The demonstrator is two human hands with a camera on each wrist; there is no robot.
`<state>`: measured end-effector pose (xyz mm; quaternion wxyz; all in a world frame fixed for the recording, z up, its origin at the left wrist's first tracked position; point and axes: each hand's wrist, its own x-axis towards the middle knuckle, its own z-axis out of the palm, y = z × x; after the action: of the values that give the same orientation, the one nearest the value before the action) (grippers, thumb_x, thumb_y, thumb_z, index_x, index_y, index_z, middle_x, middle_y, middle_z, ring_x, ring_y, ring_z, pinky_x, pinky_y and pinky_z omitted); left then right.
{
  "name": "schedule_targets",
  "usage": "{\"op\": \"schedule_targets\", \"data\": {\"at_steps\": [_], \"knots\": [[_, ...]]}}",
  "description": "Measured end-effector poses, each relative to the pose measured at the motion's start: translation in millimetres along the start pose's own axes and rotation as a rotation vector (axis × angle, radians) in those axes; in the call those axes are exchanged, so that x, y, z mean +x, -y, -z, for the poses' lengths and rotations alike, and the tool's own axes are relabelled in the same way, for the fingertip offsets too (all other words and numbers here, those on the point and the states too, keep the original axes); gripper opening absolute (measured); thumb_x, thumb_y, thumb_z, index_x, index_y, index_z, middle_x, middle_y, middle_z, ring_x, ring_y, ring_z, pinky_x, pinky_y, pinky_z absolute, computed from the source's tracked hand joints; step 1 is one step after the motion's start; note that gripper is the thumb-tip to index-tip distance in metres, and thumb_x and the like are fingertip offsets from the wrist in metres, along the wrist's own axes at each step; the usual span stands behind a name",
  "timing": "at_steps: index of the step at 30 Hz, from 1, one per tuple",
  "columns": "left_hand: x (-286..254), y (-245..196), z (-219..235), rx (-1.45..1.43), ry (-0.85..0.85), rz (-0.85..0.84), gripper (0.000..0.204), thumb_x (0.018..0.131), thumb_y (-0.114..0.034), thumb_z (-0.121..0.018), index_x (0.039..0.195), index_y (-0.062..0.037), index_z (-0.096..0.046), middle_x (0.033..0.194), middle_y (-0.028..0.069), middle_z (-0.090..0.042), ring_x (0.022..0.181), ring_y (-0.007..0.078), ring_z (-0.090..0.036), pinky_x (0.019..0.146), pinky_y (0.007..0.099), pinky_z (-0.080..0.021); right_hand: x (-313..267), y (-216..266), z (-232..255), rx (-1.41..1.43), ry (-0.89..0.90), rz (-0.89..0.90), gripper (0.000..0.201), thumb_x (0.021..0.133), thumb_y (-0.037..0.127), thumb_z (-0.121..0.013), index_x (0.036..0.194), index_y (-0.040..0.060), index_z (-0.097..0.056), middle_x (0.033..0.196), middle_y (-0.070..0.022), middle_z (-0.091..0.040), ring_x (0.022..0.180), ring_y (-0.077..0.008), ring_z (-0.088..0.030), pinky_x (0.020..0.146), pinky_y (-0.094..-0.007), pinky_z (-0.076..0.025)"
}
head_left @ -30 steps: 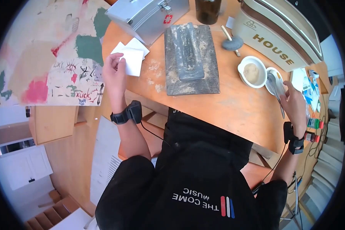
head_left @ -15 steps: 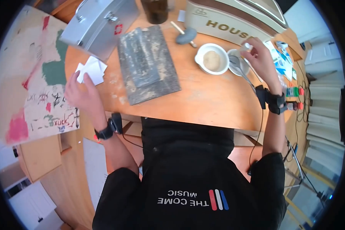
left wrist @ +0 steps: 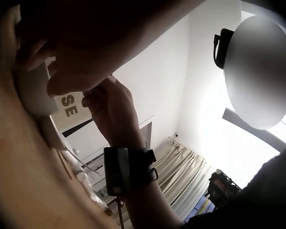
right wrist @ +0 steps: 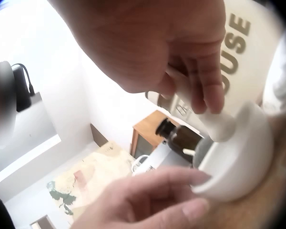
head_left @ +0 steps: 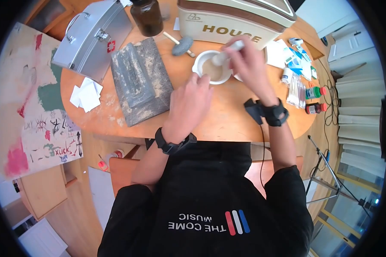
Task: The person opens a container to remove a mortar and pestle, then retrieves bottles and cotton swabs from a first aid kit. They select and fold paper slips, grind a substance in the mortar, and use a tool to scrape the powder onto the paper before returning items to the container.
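A white mortar [head_left: 197, 67] with beige powder in it stands on the table, its near side facing me. In my right hand [head_left: 251, 64] is a white pestle [right wrist: 220, 126], gripped with curled fingers, its rounded head down inside the mortar's mouth. The left hand [head_left: 191, 105] holds the mortar at its near rim, fingertips right at the edge. Partly hidden behind the right hand, a small white dish [head_left: 238, 78] sits beside the mortar. In the left wrist view, the hand's own arm darkens much of the mortar.
Left of the mortar lies a dusty grey stone slab [head_left: 162, 92]. A stone wheel on a wooden stick [head_left: 182, 45] is behind it. White papers [head_left: 89, 95], a silver case [head_left: 92, 38], a brown jar [head_left: 146, 19] and a cream box [head_left: 227, 31] surround these. Cotton swabs [head_left: 297, 91] and bottles [head_left: 315, 92] stand right.
My left hand has left the white papers and come right to the mortar. The right hand has lifted the pestle from the small dish area and brought it left into the mortar.
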<state>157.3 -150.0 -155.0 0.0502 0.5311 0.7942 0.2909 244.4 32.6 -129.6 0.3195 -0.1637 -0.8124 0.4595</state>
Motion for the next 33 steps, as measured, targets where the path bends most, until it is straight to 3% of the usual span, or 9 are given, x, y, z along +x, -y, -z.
{"op": "schedule_targets", "data": {"at_steps": [4, 6, 9, 12, 13, 16, 21, 25, 33], "knots": [[2, 7, -10, 0.036, -0.031, -0.019, 0.022, 0.094, -0.014, -0.067, 0.111, -0.0017, -0.064, 0.097, 0.0185, -0.065, 0.083, 0.0366, -0.07, 0.065, 0.0472, -0.058, 2, -9, -15, -0.236, 0.091, 0.108, 0.012, 0.102, 0.008, -0.061, 0.111, 0.0028, -0.055, 0.084, -0.0128, -0.07, 0.068, -0.0209, -0.067, 0.06, -0.0329, -0.051], [-4, 7, -10, 0.024, -0.021, 0.004, 0.021, 0.092, -0.016, -0.071, 0.108, -0.0044, -0.064, 0.097, 0.0178, -0.065, 0.084, 0.0383, -0.069, 0.07, 0.0484, -0.056, -4, 8, -16, -0.222, 0.041, 0.083, 0.013, 0.101, 0.007, -0.061, 0.111, 0.0022, -0.054, 0.084, -0.015, -0.07, 0.07, -0.0264, -0.068, 0.063, -0.0362, -0.052], [-16, 2, -9, 0.032, -0.018, -0.021, 0.022, 0.088, -0.016, -0.075, 0.105, -0.0065, -0.065, 0.094, 0.015, -0.064, 0.091, 0.0367, -0.067, 0.081, 0.0507, -0.054, -16, 6, -19, -0.25, 0.237, 0.105, 0.013, 0.101, 0.007, -0.061, 0.111, 0.0028, -0.054, 0.084, -0.0138, -0.07, 0.073, -0.0259, -0.07, 0.065, -0.0355, -0.052], [-24, 7, -9, 0.078, -0.087, -0.165, 0.025, 0.083, -0.016, -0.078, 0.104, -0.0074, -0.067, 0.095, 0.0118, -0.064, 0.102, 0.0327, -0.065, 0.098, 0.0554, -0.048, -35, 15, -24, -0.159, 0.102, 0.022, 0.013, 0.101, 0.006, -0.061, 0.111, 0.0027, -0.054, 0.088, -0.0127, -0.072, 0.075, -0.025, -0.071, 0.067, -0.0341, -0.053], [-27, 9, -10, 0.097, -0.123, -0.228, 0.026, 0.082, -0.016, -0.079, 0.104, -0.0077, -0.068, 0.096, 0.0109, -0.064, 0.106, 0.0314, -0.064, 0.104, 0.0574, -0.045, -41, 14, -26, -0.178, 0.188, 0.072, 0.015, 0.099, 0.006, -0.06, 0.112, 0.0027, -0.053, 0.079, -0.0216, -0.067, 0.075, -0.0416, -0.069, 0.065, -0.0454, -0.052], [-33, 15, -11, 0.107, -0.157, -0.252, 0.029, 0.082, -0.023, -0.082, 0.103, -0.0087, -0.069, 0.096, 0.0107, -0.065, 0.112, 0.0281, -0.062, 0.118, 0.0625, -0.032, -54, 25, -25, -0.086, 0.06, 0.018, 0.016, 0.098, 0.006, -0.062, 0.112, 0.003, -0.054, 0.08, -0.0214, -0.067, 0.075, -0.0402, -0.069, 0.064, -0.0433, -0.052], [-39, 22, -12, 0.136, -0.237, -0.298, 0.034, 0.079, -0.028, -0.084, 0.103, -0.0104, -0.07, 0.096, 0.0099, -0.064, 0.115, 0.0286, -0.062, 0.117, 0.0655, -0.03, -71, 28, -30, -0.047, 0.054, 0.002, 0.018, 0.098, 0.006, -0.063, 0.112, 0.0022, -0.052, 0.081, -0.0211, -0.067, 0.069, -0.0401, -0.068, 0.06, -0.0414, -0.052], [-43, 25, -19, 0.156, -0.293, -0.284, 0.034, 0.078, -0.033, -0.084, 0.103, -0.0132, -0.071, 0.095, 0.0096, -0.062, 0.116, 0.0307, -0.061, 0.116, 0.0663, -0.031, -77, 25, -28, -0.198, 0.193, 0.032, 0.018, 0.098, 0.005, -0.063, 0.112, 0.0022, -0.052, 0.082, -0.0201, -0.068, 0.067, -0.0382, -0.068, 0.059, -0.0402, -0.052], [-44, 27, -24, 0.202, -0.282, -0.275, 0.029, 0.08, -0.033, -0.082, 0.103, -0.0179, -0.072, 0.096, 0.0096, -0.06, 0.119, 0.0337, -0.058, 0.116, 0.0631, -0.033, -70, 11, -23, -0.222, -0.037, 0.066, 0.013, 0.1, 0.005, -0.063, 0.109, 0.0023, -0.054, 0.083, -0.0139, -0.071, 0.065, -0.0302, -0.069, 0.058, -0.0367, -0.052]]}}
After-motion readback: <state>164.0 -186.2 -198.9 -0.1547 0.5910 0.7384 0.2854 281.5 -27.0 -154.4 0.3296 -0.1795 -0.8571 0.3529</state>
